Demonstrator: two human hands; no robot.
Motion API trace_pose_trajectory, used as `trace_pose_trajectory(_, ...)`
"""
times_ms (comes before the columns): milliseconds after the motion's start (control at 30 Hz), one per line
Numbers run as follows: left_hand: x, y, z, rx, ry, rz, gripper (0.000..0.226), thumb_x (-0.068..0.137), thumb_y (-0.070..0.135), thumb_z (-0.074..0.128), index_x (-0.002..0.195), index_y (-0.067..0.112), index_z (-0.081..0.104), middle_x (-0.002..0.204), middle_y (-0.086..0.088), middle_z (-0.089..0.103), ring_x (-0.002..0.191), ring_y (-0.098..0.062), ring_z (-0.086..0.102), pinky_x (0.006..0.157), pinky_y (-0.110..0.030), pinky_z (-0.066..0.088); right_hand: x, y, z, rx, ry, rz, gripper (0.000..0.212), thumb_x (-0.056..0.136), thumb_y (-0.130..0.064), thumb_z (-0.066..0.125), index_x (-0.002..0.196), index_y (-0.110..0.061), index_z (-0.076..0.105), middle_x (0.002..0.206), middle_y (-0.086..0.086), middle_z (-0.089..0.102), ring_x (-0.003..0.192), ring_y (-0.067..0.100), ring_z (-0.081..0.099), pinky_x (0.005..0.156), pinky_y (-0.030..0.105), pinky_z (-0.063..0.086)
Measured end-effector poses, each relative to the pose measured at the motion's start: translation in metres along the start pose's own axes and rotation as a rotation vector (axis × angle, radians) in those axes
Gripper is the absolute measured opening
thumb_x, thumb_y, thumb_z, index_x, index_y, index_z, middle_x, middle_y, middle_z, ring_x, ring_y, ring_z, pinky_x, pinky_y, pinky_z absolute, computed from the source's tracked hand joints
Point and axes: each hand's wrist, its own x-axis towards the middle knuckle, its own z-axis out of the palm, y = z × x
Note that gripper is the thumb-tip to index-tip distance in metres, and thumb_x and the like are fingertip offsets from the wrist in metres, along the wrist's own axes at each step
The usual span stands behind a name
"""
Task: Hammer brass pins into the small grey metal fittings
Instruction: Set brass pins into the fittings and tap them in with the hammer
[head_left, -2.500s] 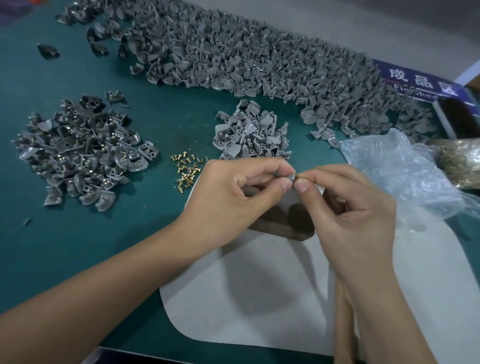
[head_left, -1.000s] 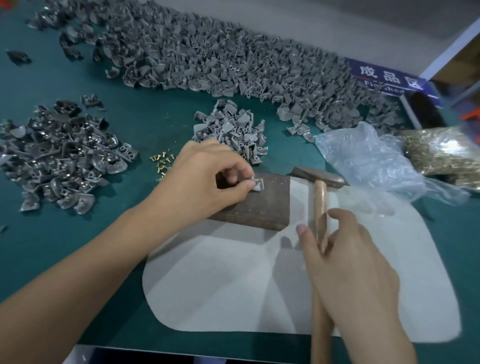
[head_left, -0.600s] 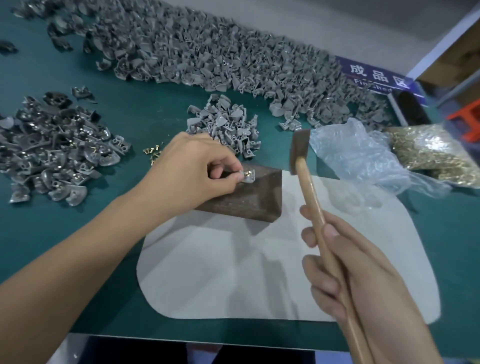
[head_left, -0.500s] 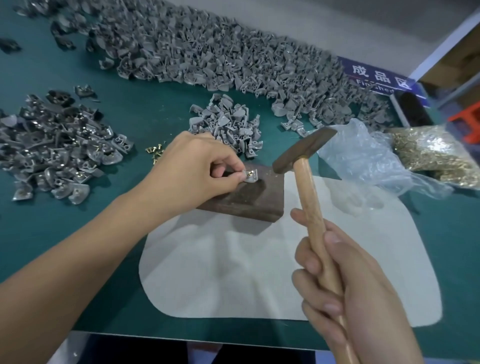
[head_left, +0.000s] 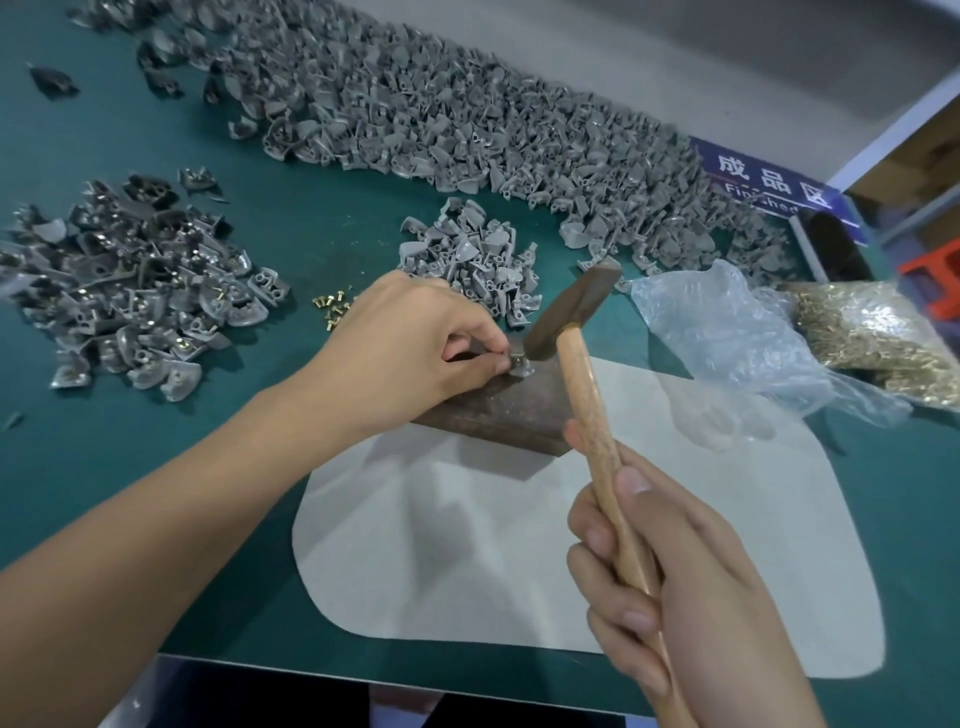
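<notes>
My left hand (head_left: 410, 343) pinches a small grey fitting (head_left: 519, 368) with a brass pin in it, pressed onto a dark metal block (head_left: 509, 410). My right hand (head_left: 670, 571) grips the wooden handle of a hammer (head_left: 571, 306), whose dark head is down on the fitting. A few loose brass pins (head_left: 330, 309) lie just behind my left hand. A small heap of grey fittings (head_left: 467, 254) sits behind the block.
A pile of fittings with pins (head_left: 130, 291) lies at the left. A long heap of grey fittings (head_left: 467, 119) runs along the back. A clear plastic bag (head_left: 727, 332) and a bag of brass pins (head_left: 878, 332) lie at the right. A grey mat (head_left: 571, 561) lies under the block.
My right hand picked up the hammer from the mat, raised it and brought its head down onto the fitting. My left hand set the fitting on the block and keeps holding it.
</notes>
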Motion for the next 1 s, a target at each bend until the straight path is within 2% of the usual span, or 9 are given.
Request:
trace_pose_trajectory(100, 0.0002, -0.0003, -0.0011, 0.021, 0.0, 0.007, 0.006, 0.089, 0.032, 0.079, 0.084, 0.029, 0.079, 0.049, 0.008, 0.043, 0.063, -0.013, 0.054, 0.066, -0.028, 0.037, -0.0034, -0.0019, -0.002, -0.003, -0.012, -0.054, 0.037, 0.091, -0.036, 0.056, 0.123, -0.03, 0.075, 0.07, 0.002, 0.046, 0.039, 0.008, 0.025, 0.045, 0.014, 0.035)
trace_pose_trajectory(200, -0.0003, -0.0003, -0.0011, 0.04, 0.003, 0.009, 0.007, 0.089, 0.031, 0.079, 0.083, 0.028, 0.079, 0.048, 0.008, 0.043, 0.062, -0.015, 0.055, 0.067, -0.028, 0.039, -0.0044, -0.001, -0.0003, -0.024, -0.038, -0.103, 0.04, 0.091, -0.039, 0.06, 0.127, -0.03, 0.073, 0.07, 0.002, 0.046, 0.039, 0.008, 0.025, 0.046, 0.015, 0.036)
trace_pose_trajectory(300, -0.0003, -0.0001, -0.0015, 0.031, -0.006, 0.006, 0.005, 0.089, 0.032, 0.079, 0.084, 0.028, 0.08, 0.049, 0.009, 0.044, 0.062, -0.015, 0.054, 0.067, -0.029, 0.037, -0.0008, 0.0023, 0.0014, -0.046, -0.018, -0.062, 0.038, 0.092, -0.037, 0.052, 0.121, -0.033, 0.076, 0.07, 0.002, 0.046, 0.04, 0.01, 0.024, 0.043, 0.014, 0.033)
trace_pose_trajectory(467, -0.0005, -0.0016, -0.0015, 0.047, -0.01, 0.0, 0.006, 0.09, 0.035, 0.077, 0.086, 0.031, 0.079, 0.05, 0.01, 0.041, 0.063, -0.012, 0.051, 0.065, -0.025, 0.03, -0.0035, -0.0002, -0.0011, -0.002, -0.01, -0.038, 0.039, 0.089, -0.034, 0.053, 0.119, -0.029, 0.077, 0.069, 0.004, 0.046, 0.039, 0.009, 0.024, 0.042, 0.014, 0.033)
trace_pose_trajectory(567, -0.0008, -0.0011, -0.0002, 0.057, -0.007, -0.001, 0.005, 0.09, 0.036, 0.077, 0.085, 0.033, 0.078, 0.05, 0.011, 0.041, 0.063, -0.01, 0.05, 0.066, -0.023, 0.03, -0.0068, -0.0039, -0.0016, 0.005, -0.022, -0.07, 0.039, 0.09, -0.035, 0.054, 0.123, -0.029, 0.076, 0.068, 0.003, 0.046, 0.039, 0.009, 0.025, 0.045, 0.015, 0.035)
trace_pose_trajectory(667, -0.0003, -0.0003, -0.0003, 0.061, 0.0, 0.007, 0.003, 0.089, 0.034, 0.079, 0.086, 0.032, 0.079, 0.048, 0.012, 0.04, 0.063, -0.012, 0.053, 0.066, -0.028, 0.031, -0.0066, -0.0029, -0.0004, -0.006, -0.035, -0.081, 0.04, 0.092, -0.035, 0.053, 0.124, -0.029, 0.075, 0.069, 0.003, 0.046, 0.039, 0.009, 0.025, 0.045, 0.015, 0.035)
trace_pose_trajectory(867, 0.0002, -0.0002, -0.0026, 0.055, 0.008, 0.042, 0.002, 0.086, 0.028, 0.081, 0.085, 0.027, 0.08, 0.048, 0.015, 0.041, 0.063, -0.017, 0.057, 0.062, -0.03, 0.04, -0.0021, 0.0037, 0.0002, -0.052, -0.035, 0.001, 0.037, 0.09, -0.038, 0.054, 0.12, -0.033, 0.077, 0.071, 0.003, 0.048, 0.042, 0.011, 0.025, 0.041, 0.013, 0.029)
trace_pose_trajectory(1000, 0.0003, -0.0009, -0.0019, 0.064, 0.011, 0.036, 0.002, 0.087, 0.03, 0.08, 0.086, 0.029, 0.08, 0.046, 0.015, 0.04, 0.063, -0.014, 0.056, 0.063, -0.027, 0.035, -0.0047, -0.0001, -0.001, -0.044, -0.032, -0.043, 0.039, 0.091, -0.036, 0.054, 0.123, -0.031, 0.075, 0.07, 0.004, 0.048, 0.041, 0.012, 0.024, 0.042, 0.014, 0.033)
